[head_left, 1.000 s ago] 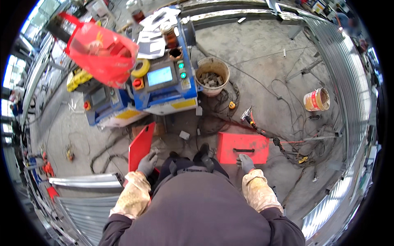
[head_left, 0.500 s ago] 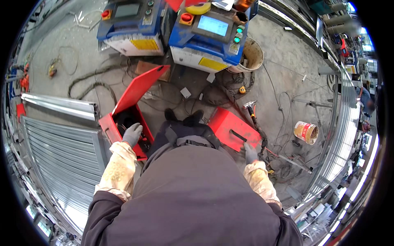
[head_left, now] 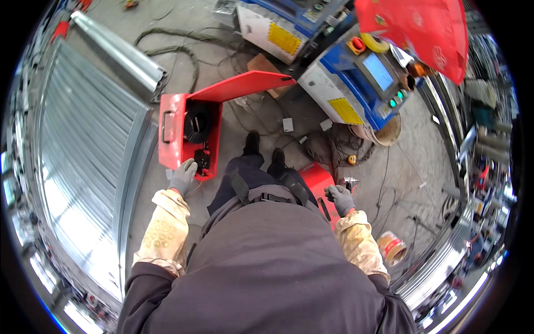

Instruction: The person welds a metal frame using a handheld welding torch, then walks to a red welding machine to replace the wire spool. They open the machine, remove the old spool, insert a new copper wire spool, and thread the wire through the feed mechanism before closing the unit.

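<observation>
My left hand (head_left: pixel 183 176), in a grey glove, is at the near corner of an open red metal box (head_left: pixel 172 114). Its fingers are drawn together by the rim; whatever they hold is hidden. Inside the box sit a black spool (head_left: pixel 197 121) and a dark mechanism (head_left: pixel 202 160). The box's red lid (head_left: pixel 245 83) stands swung up toward the far right. My right hand (head_left: pixel 340 199), also gloved, is curled above a second red box (head_left: pixel 317 179) with its cover down. A black handle (head_left: pixel 324 209) shows beside that hand. I cannot make out anything in its fingers.
Two blue-and-white machines (head_left: pixel 356 75) stand ahead, one under a red sheet (head_left: pixel 425 33). Ribbed metal panels (head_left: pixel 83 150) lie at left. Cables, a bucket (head_left: pixel 388 131), a tub (head_left: pixel 392 248) and a hammer-like tool (head_left: pixel 350 182) are on the floor at right.
The view has turned, so the machines appear farther right. My left hand has shifted from over the box interior to its near corner. My right hand has come up and curled.
</observation>
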{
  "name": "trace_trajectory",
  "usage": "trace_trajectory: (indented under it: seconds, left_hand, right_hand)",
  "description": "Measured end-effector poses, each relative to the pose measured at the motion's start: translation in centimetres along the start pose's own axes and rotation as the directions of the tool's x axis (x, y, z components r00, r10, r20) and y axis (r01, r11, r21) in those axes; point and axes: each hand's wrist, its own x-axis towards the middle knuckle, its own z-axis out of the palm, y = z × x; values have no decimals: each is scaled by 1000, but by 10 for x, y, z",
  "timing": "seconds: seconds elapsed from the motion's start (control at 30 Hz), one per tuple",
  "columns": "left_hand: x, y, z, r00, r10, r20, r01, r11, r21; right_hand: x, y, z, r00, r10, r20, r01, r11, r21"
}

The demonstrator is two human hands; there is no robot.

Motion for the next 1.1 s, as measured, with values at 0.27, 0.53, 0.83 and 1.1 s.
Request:
trace_trajectory:
  seconds: [0.27,0.53,0.83,1.1]
  left_hand:
    - [-143,-165,52,981,185,-57,-147,906,397]
    - [-222,-246,112,962,187,-197,-106,926,362]
    - [-246,-175,41,905,-180,-385,98,970,-224]
    - [-315,-60,-131,823,321,-469,-358,934,12]
  right_hand:
    - [65,-2,-46,995,-78,-55,72,992,-103]
    - [79,-58,-18,995,48,91,-21,961,-277]
    - [86,-119,140,958,9,287,129,879,-459]
    - [84,-110,292,881,147,450,232,694,-681]
